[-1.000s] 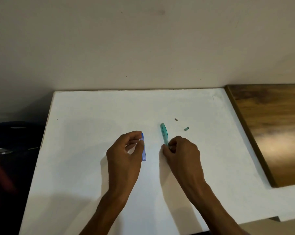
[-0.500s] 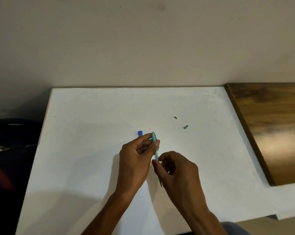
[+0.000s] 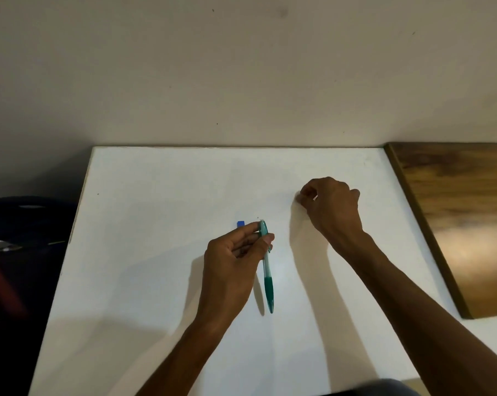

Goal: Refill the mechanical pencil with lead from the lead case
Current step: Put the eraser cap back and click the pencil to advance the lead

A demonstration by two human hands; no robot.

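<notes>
My left hand [image 3: 233, 261] grips a teal mechanical pencil [image 3: 268, 284] near its top end. The pencil hangs just above the white table [image 3: 155, 195], its dark green grip and tip pointing toward me. Behind my left fingers only the top of the blue lead case [image 3: 240, 223] shows; it lies on the table. My right hand [image 3: 333, 210] is further back and to the right, knuckles up. Its thumb and forefinger are pinched together at the table surface. I cannot see what, if anything, is between those fingertips.
A dark wooden board [image 3: 464, 224] adjoins the table's right side. A plain wall rises right behind the table's far edge. Dark objects [image 3: 18, 238] sit lower down, beyond the table's left edge.
My left hand let go of the lead case and took over the pencil. My right hand released the pencil and reached back right, covering the two small pieces that lay there.
</notes>
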